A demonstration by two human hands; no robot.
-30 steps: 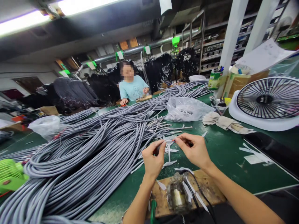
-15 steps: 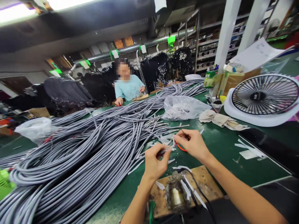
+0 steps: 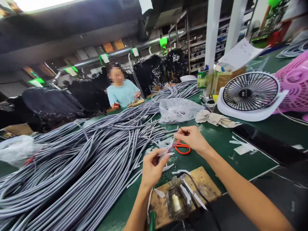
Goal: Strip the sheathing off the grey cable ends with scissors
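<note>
My left hand [image 3: 154,168] is closed in a pinch on a pale cable end [image 3: 166,154], where thin reddish strands show, blurred. Just beyond it, my right hand [image 3: 192,138] has thumb and fingers pressed together at the strands. A thin dark piece pokes out above its fingers; I cannot make out what it is. Orange-handled scissors [image 3: 183,149] lie on the green table below my right hand. Left of both hands spreads a large pile of grey cables [image 3: 96,163], with cut ends and white strips near my fingers.
Nearest me sits a wooden block [image 3: 207,184] bearing a metal piece [image 3: 177,200] and black leads. A clear plastic bag [image 3: 178,110], cloth gloves [image 3: 215,118], a white fan [image 3: 250,93] and a black panel [image 3: 262,141] lie beyond. A co-worker [image 3: 124,93] sits across the table.
The view has swung to the right, bringing a pink fan into sight. My hands stay close together; the scissors' orange handles show more fully below my right hand.
</note>
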